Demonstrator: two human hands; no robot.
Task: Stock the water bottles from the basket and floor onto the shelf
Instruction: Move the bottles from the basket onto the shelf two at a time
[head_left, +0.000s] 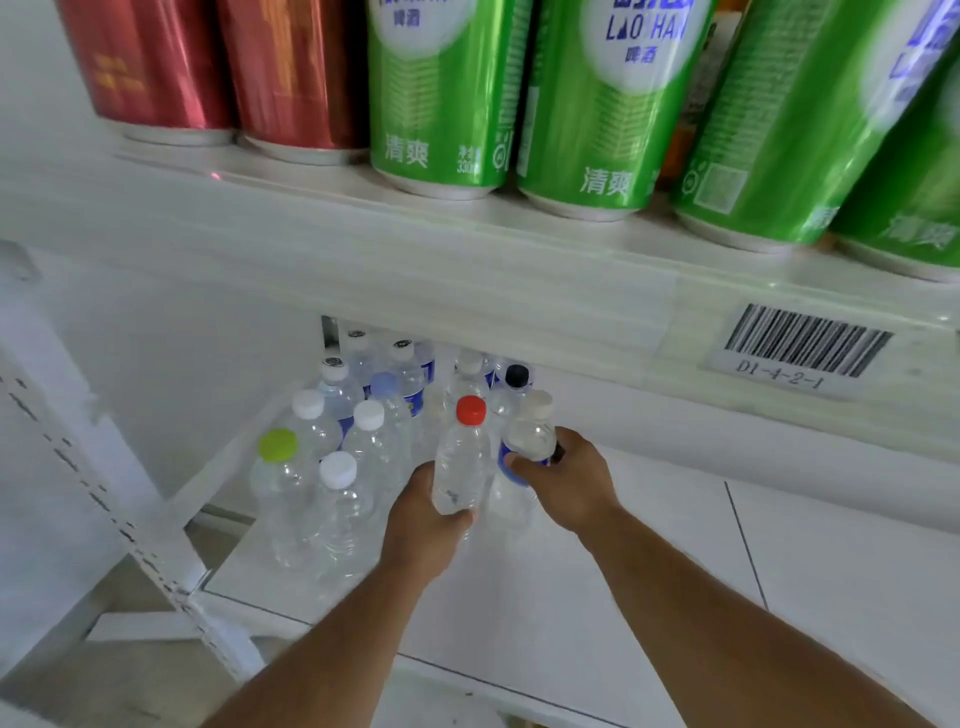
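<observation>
Clear red-capped bottle (462, 462) upright, base gripped between left-hand fingers (457, 517) and thumb. Just beside it, white-capped bottle with blue label (527, 441) upright, wrapped by right-hand fingers (519, 465). Beyond the fingertips, more capped clear bottles (358, 441) clustered upright on the lower shelf (649, 514).

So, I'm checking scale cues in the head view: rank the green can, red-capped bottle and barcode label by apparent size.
1. Green beer can, inflated by nearness
2. Clear red-capped bottle and white barcode label: too close to rank
</observation>
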